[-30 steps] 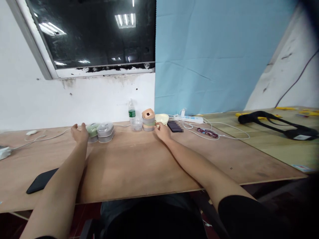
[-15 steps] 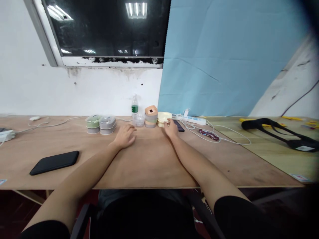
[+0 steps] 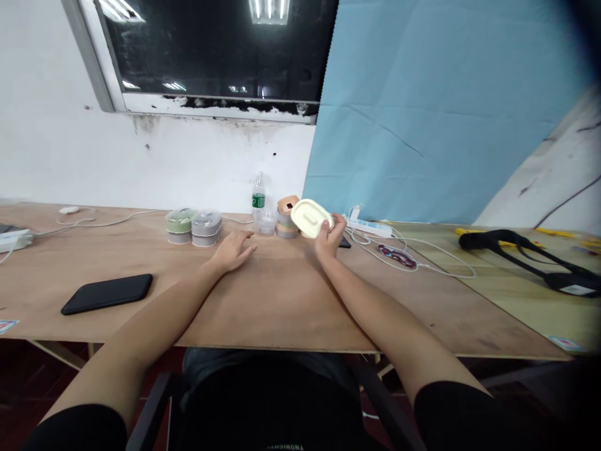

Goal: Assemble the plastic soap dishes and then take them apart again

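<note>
My right hand (image 3: 329,239) grips a cream oval lunch box part (image 3: 310,218) by its right edge, fingers behind and thumb in front. It is held above the table, tilted so a broad face with a raised bar in the middle shows. I cannot tell whether it is a lid or a tray. My left hand (image 3: 232,250) lies on the table with fingers spread, holding nothing. Just beyond it sits a clear plastic bowl (image 3: 264,223). A stack of grey and peach box parts (image 3: 286,227) stands behind the cream part, which partly covers it.
Two lidded lunch boxes, green (image 3: 179,225) and grey (image 3: 206,227), stand left of my left hand. A bottle (image 3: 258,193) is by the wall. A black phone (image 3: 107,294) lies front left. White cables (image 3: 370,241), a power strip (image 3: 370,227) and a black strap-like frame (image 3: 511,250) are at right.
My right hand has lifted the cream part off the table and tilted its face toward me. My left hand stays on the table, fingers a little more stretched. The view has shifted slightly.
</note>
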`<state>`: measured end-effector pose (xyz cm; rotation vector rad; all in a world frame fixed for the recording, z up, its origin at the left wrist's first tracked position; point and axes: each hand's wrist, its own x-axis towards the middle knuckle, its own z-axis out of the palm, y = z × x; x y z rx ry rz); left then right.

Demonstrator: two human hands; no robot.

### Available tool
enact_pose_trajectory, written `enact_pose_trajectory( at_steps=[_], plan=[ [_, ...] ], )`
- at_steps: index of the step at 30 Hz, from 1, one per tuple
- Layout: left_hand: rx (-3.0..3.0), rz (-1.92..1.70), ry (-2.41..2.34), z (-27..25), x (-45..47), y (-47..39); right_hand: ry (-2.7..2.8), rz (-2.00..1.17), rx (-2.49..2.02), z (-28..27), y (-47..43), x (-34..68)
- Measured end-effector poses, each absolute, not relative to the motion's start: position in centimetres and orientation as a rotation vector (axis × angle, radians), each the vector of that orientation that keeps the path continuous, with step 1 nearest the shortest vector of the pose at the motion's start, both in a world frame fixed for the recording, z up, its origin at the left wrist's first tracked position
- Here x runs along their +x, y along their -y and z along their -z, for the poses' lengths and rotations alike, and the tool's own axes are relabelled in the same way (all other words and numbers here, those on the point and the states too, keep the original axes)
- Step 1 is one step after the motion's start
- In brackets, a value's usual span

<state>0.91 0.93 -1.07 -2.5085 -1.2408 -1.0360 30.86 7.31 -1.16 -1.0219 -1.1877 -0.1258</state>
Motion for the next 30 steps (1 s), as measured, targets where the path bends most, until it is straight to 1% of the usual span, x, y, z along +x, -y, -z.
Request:
enact_pose_trajectory(
  at_steps=[2, 4, 7, 10, 13, 18, 23, 27, 30],
  plan=[
    [-2.503, 1.103, 1.256, 0.9, 1.0, -0.6, 1.342, 0.03, -0.988, 1.7, -6.5, 29.3],
    [-2.5, 1.131, 1.248, 0.7, 1.2, -0.4, 1.559, -0.13, -0.959, 2.4, -6.0, 27.7],
    [-2.513, 1.063, 1.252, 0.8, 1.5, -0.3, 1.947, -0.307, -0.941, 3.2, -5.7, 25.9],
    [-2.687, 0.796, 1.317, 1.4, 1.5, -0.7, 2.094, -0.222, -0.977, 3.4, -5.6, 25.3],
    [-2.854, 0.603, 1.401, 1.8, 1.5, -1.0, 2.001, -0.092, -1.046, 3.3, -5.8, 25.9],
    [-2.884, 0.61, 1.45, 1.7, 1.4, -0.7, 1.904, 0.063, -1.192, 2.4, -7.6, 27.3],
    [-2.925, 0.55, 1.474, 1.5, 1.4, -0.4, 1.808, 0.142, -1.43, -0.1, -10.2, 27.8],
    [-2.926, 0.552, 1.489, 1.2, 1.5, -0.1, 1.908, 0.155, -1.57, -2.0, -11.7, 27.9],
    [-2.942, 0.528, 1.448, 0.9, 1.7, 0.3, 1.998, 0.201, -1.586, -3.2, -12.2, 28.0]
  ],
)
